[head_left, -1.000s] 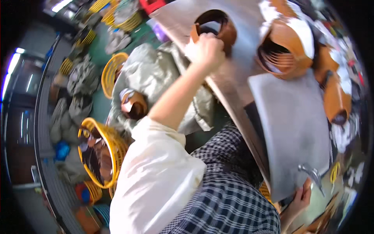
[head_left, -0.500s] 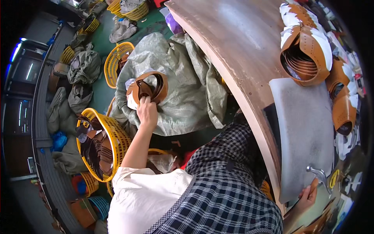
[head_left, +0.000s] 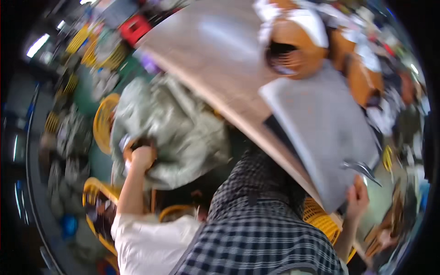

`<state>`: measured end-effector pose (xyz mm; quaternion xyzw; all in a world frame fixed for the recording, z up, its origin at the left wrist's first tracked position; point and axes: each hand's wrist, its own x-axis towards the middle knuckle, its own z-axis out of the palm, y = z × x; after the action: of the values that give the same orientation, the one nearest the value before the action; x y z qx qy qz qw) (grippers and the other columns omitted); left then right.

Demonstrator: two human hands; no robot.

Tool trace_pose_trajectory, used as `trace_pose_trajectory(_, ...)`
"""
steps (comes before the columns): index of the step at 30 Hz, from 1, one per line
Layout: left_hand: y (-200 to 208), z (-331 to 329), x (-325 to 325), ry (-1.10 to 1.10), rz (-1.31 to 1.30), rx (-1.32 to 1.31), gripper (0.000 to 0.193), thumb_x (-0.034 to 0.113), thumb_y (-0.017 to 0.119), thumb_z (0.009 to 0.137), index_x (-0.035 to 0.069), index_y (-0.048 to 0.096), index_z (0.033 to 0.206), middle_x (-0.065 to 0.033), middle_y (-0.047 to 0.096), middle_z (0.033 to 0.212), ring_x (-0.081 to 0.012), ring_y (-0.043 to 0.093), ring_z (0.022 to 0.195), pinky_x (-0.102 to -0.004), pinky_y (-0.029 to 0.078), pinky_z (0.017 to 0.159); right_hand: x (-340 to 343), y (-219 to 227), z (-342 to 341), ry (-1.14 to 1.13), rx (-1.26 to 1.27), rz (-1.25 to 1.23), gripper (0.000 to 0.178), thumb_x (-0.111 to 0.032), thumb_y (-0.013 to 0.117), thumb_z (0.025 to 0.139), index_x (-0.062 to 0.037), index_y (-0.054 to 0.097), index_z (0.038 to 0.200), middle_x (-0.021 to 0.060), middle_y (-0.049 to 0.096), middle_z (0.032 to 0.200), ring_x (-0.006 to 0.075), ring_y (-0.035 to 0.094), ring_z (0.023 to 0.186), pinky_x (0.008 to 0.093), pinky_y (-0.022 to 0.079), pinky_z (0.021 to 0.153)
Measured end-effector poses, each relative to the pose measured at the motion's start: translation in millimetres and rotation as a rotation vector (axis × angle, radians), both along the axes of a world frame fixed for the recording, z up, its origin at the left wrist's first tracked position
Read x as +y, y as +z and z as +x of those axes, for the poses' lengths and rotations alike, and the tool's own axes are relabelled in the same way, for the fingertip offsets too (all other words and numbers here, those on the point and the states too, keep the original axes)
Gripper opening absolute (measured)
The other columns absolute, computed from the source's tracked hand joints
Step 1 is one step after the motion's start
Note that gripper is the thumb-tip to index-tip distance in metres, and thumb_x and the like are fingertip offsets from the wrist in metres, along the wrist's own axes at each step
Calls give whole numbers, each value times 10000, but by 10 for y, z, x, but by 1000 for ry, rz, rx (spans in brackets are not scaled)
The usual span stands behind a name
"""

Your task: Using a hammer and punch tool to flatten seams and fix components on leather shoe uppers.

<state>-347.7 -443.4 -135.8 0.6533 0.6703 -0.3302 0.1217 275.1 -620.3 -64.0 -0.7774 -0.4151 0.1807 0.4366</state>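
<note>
My left hand (head_left: 143,158) reaches out to a brown curved leather piece (head_left: 129,146) with white on its edge, lying on a large grey-green woven sack (head_left: 188,137). Its fingers are closed at the leather, partly hidden and blurred. At the right, my right hand (head_left: 357,200) is closed around the handle of a hammer (head_left: 360,168). The hammer's metal head is over the near right part of a grey slab (head_left: 321,123) on the table. Beyond the slab stands a nested stack of brown leather pieces (head_left: 300,46) with white tops.
The wooden table (head_left: 201,41) slants across the middle, its pale edge facing me. More brown and white leather pieces (head_left: 364,80) are at the right. Yellow baskets (head_left: 103,123) stand on the floor at the left, one close to my left arm. A red crate (head_left: 135,29) sits far back.
The view has turned, so the table and slab appear further left and the picture is blurred. My left hand remains at the leather piece on the sack; my right hand still holds the hammer.
</note>
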Motion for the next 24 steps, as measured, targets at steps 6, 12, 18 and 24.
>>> trace_pose_trajectory(6,1086,2397,508,-291,795,-1108,168,82,737,670,-2,633,772,-162,597,1104,-319,609,926,-374,481,780,-91,233,-168,30,-143,-4,216,-12,624,773,24,609,985,5,534,705,67,479,652,219,410,591)
trace_pose_trajectory(12,978,3829,1660,-546,786,-1378,168,124,774,587,53,642,661,-220,423,1343,-363,396,1243,-370,386,955,-425,210,-108,57,68,80,226,64,649,730,21,627,950,27,586,721,66,514,680,225,429,604)
trace_pose_trajectory(18,1149,4408,1821,-726,943,-973,234,132,739,636,13,540,609,-211,623,971,-338,595,907,-414,465,744,-621,201,144,52,262,91,252,7,664,761,14,632,1011,62,634,762,69,559,715,225,458,650)
trace_pose_trajectory(24,1758,4914,502,-939,853,-910,181,48,637,584,27,459,554,-196,580,749,-390,580,762,-437,445,617,-800,24,458,65,511,29,281,-35,628,826,35,582,1094,10,587,757,63,535,642,203,434,572)
